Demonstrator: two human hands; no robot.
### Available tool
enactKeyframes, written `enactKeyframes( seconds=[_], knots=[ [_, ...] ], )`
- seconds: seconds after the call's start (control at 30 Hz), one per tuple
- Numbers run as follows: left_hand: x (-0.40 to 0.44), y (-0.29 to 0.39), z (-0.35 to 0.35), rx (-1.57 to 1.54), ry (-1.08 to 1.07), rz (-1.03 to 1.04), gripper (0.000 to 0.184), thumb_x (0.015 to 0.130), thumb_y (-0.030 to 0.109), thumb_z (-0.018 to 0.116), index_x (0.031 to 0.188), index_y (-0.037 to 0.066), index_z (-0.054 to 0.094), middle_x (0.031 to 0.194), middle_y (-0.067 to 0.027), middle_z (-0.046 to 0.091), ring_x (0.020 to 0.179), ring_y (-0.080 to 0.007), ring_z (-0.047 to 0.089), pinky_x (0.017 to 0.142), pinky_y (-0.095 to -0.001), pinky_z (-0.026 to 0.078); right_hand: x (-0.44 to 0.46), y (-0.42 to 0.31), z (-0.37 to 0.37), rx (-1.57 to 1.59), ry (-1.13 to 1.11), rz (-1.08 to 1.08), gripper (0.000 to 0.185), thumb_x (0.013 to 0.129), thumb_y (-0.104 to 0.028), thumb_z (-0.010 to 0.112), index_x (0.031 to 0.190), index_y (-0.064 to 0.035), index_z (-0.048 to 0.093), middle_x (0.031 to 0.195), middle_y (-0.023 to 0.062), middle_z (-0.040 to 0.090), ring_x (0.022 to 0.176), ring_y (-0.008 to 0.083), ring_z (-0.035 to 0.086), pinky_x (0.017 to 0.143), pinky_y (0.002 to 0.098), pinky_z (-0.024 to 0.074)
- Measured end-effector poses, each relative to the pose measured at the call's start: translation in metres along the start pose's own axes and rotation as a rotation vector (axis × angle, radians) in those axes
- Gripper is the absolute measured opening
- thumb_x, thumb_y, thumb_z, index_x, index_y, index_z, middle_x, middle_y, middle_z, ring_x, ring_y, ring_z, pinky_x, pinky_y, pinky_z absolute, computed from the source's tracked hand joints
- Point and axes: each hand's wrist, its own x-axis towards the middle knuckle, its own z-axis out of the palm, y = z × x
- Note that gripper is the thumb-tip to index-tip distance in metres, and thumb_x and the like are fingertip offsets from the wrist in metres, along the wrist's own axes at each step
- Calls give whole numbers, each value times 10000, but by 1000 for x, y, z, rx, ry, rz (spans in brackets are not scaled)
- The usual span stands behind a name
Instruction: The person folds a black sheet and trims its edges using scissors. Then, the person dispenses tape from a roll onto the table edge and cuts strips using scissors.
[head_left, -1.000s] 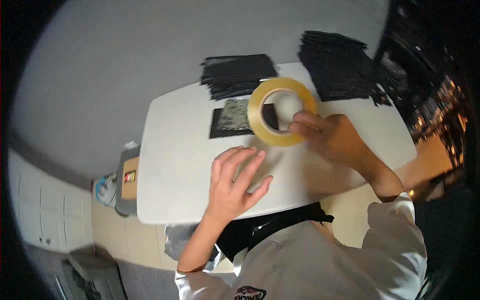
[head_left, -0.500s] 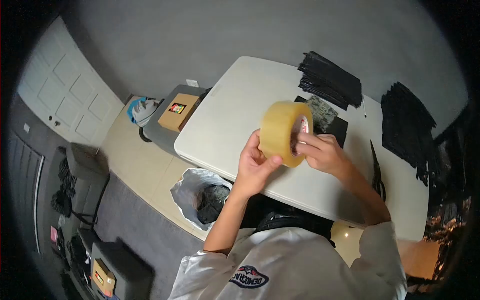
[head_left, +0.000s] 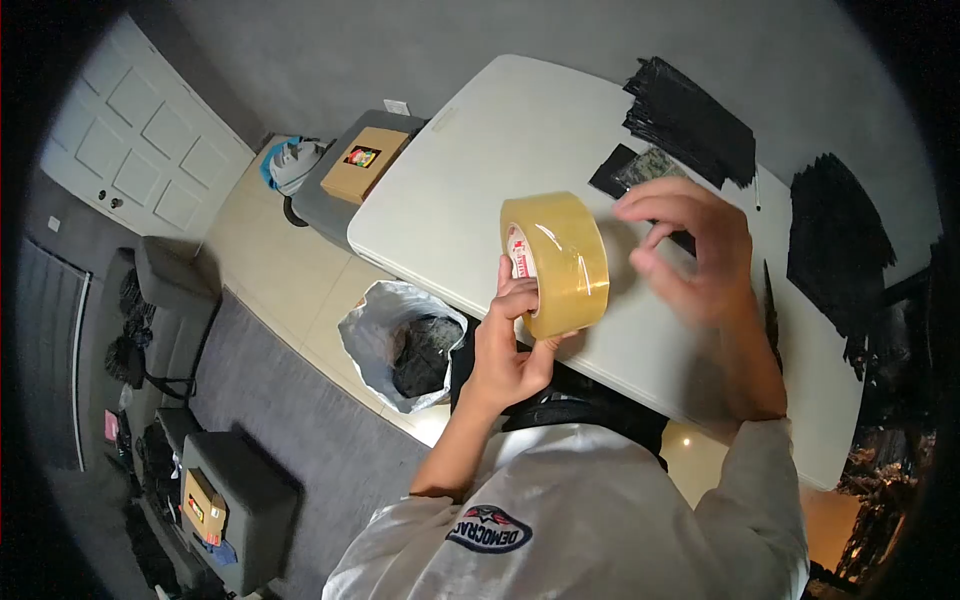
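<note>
Tape roll (head_left: 575, 265) now in left hand (head_left: 510, 345) alone, above the counter's (head_left: 455, 205) near edge; both hands held it half a second ago. Right hand (head_left: 705, 250) off it, fingers parted, partly hiding patterned packet (head_left: 645, 166). Black stack (head_left: 690, 120) along far edge; open bag (head_left: 362, 340) below near edge.

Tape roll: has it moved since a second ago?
Yes, the tape roll has shifted toward the near edge of the table: it overlapped the black sheet in view before; now, in the left hand, it shows clear of it.
</note>
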Motion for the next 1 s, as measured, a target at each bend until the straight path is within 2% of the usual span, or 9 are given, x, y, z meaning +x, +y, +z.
enactKeyframes(
  seconds=[0.13,0.2,0.43,0.53,0.63,0.73,0.87,0.93,1.0],
  knots=[
    [0,0,9,116,28,10,436,882,1,779,1199,22,480,1082,-161,737,1149,-302,691,1274,-630,93,-7,-15,0,-127,-122,-110,477,740,-104,881,1181,-80,700,1168,100,706,1026,278,701,871,366,589],
    [3,2,13,222,54,71,366,875,30,774,1168,36,556,1070,-171,730,1037,-318,719,1244,-654,221,-10,-17,0,-133,-135,-84,524,678,-82,904,1162,-59,705,1172,120,708,1041,301,699,887,392,577],
    [4,10,19,47,53,-103,445,847,42,812,1220,-4,575,1059,-174,724,1002,-298,731,1255,-590,264,-14,-5,-11,-200,-218,-61,625,598,-70,935,1179,-24,708,1201,145,703,1057,352,684,907,431,560],
    [-1,6,11,-80,-19,-163,527,855,65,812,1307,-32,560,1170,-177,708,1185,-296,681,1274,-549,237,-7,-9,-28,-183,-300,-55,605,657,-137,913,1219,-60,700,1196,121,704,1110,330,665,940,405,567],
    [-5,7,-9,-611,-107,-438,712,869,213,797,1447,-80,503,1422,-199,588,1511,-333,406,1270,-483,219,1,-11,-30,-135,-281,12,728,558,-78,944,1241,-20,699,1203,167,707,1129,376,664,960,456,533],
    [-1,4,-16,-810,-152,-411,735,860,258,792,1444,-89,513,1410,-216,598,1509,-359,406,1257,-478,236,-9,15,-14,108,-343,25,648,578,-78,938,1177,-8,703,1075,154,739,1013,343,714,887,427,555],
    [16,-4,-24,-617,-188,-326,740,903,330,737,1471,-81,501,1438,-185,479,1486,-315,372,1249,-470,235,-19,32,-1,175,-559,154,518,631,-218,930,1056,-29,703,865,141,736,817,332,734,732,404,580],
    [26,0,-18,-259,46,-213,762,956,425,691,1519,-33,460,1426,-163,417,1396,-287,409,1213,-451,286,-24,24,14,33,-293,422,403,697,-152,905,997,-7,678,814,107,731,699,269,731,678,358,563],
    [24,2,-12,-81,243,-219,777,948,486,700,1500,-19,492,1401,-177,448,1355,-296,444,1186,-456,324,-27,23,38,-27,-167,424,427,700,-234,908,967,-3,667,801,150,721,730,325,732,688,404,566]
  ],
)
